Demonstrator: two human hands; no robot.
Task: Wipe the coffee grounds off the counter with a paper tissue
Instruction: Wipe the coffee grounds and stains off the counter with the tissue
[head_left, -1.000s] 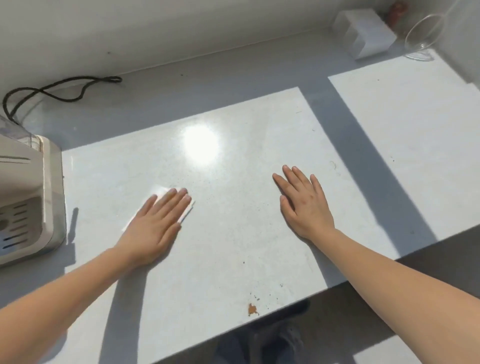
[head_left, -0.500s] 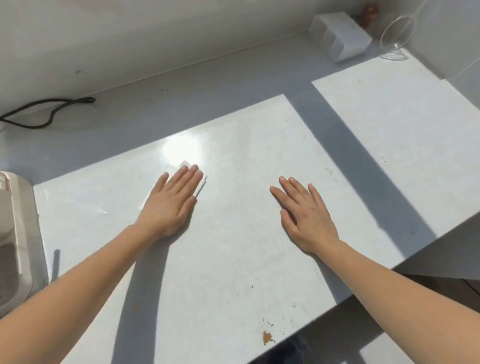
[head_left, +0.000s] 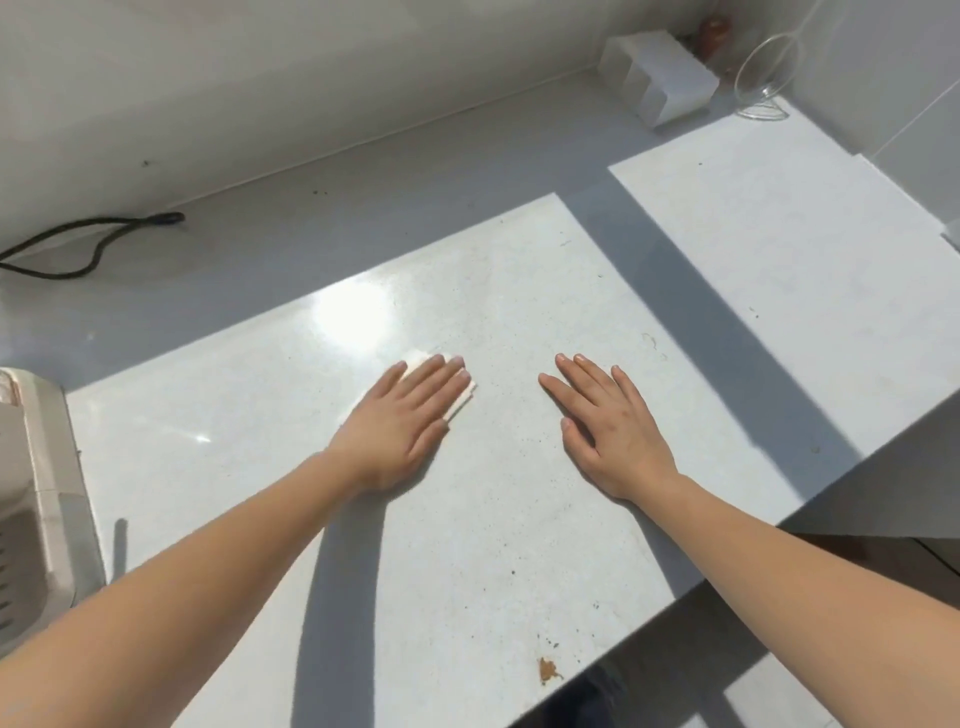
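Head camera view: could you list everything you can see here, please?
counter: one, white, fills the view
coffee grounds: one clump plus scattered specks, brown, near front edge
paper tissue: one, white, mid-counter, mostly covered
cable: one, black, far left
appliance: one, beige, left edge
box: one, white, far right corner
glass vessel: one, clear, beside box
left hand: one, flat on tissue
right hand: one, flat on counter

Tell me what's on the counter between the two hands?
In the head view, only counter sprinkled with tiny dark specks lies between the left hand, pressing the tissue, and the right hand.
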